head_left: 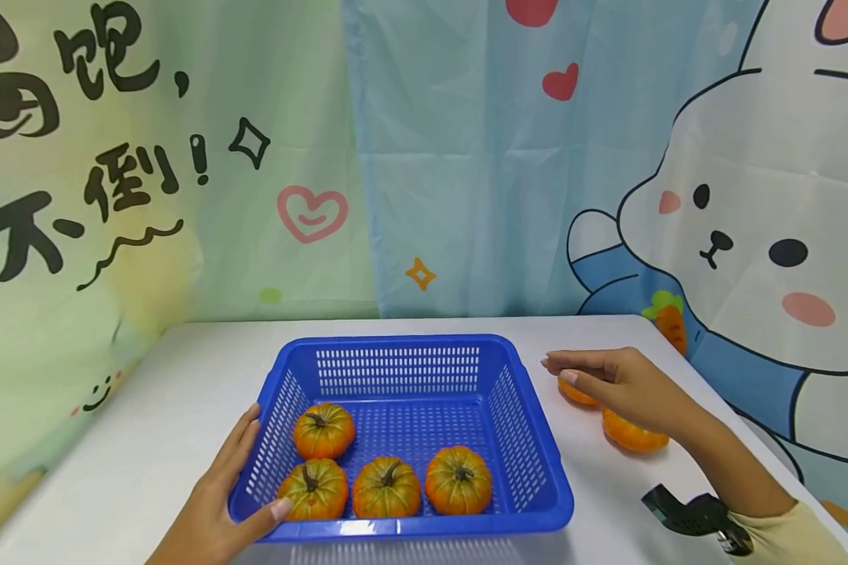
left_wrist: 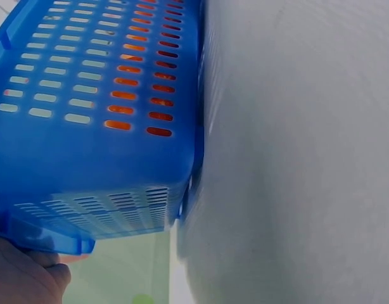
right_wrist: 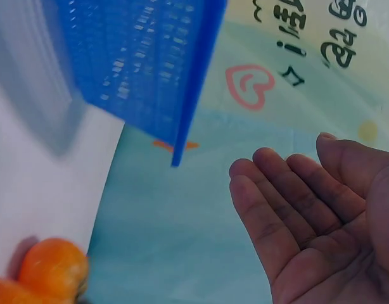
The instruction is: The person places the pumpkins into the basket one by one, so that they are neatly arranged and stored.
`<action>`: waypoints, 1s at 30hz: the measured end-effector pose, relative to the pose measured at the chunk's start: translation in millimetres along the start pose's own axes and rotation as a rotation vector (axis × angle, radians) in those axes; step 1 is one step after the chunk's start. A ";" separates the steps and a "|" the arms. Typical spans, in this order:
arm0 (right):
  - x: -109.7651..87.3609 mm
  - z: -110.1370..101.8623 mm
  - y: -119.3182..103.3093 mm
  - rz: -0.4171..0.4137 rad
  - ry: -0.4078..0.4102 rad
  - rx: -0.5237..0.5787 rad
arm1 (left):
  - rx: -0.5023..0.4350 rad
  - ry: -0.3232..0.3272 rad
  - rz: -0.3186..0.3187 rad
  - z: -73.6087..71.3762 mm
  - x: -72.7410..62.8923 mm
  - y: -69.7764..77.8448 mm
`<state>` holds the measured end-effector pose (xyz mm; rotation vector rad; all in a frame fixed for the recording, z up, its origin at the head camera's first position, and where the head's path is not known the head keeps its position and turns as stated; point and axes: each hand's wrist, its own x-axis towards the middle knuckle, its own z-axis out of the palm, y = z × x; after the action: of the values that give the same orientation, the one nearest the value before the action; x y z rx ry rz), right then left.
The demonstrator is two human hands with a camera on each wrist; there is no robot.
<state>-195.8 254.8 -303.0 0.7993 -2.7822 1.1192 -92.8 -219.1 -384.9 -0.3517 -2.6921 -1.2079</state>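
A blue plastic basket [head_left: 413,417] with slotted walls stands on the table, several small orange pumpkins [head_left: 387,488] inside it, mostly along its front and left. My left hand [head_left: 215,498] grips the basket's left front corner, thumb over the front rim and fingers along the left side. Right of the basket, my right hand [head_left: 625,384] hovers with extended fingers and a bare palm [right_wrist: 321,259]. Below that hand, two more pumpkins lie on the table: one [head_left: 578,394] partly hidden by the hand, the other [head_left: 634,434] nearer the wrist.
The white table [head_left: 205,361] reaches back to a printed curtain [head_left: 438,173] with a cartoon rabbit and hearts. A black strapped device [head_left: 699,514] sits at my right wrist, by the sleeve [head_left: 791,534].
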 end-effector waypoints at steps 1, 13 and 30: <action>-3.4 -0.6 3.2 0.005 0.012 -0.012 | -0.002 -0.002 0.000 -0.4 0.2 0.3; -45.1 -5.5 26.7 0.173 0.089 -0.127 | 0.002 0.008 0.009 0.3 0.0 1.5; -60.1 -14.2 92.9 0.258 0.348 -0.256 | 0.007 0.013 0.013 0.6 -0.5 2.7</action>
<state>-190.0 347.5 -364.9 0.2014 -2.6955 0.8079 -91.6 -216.9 -383.5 -0.3582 -2.6785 -1.1933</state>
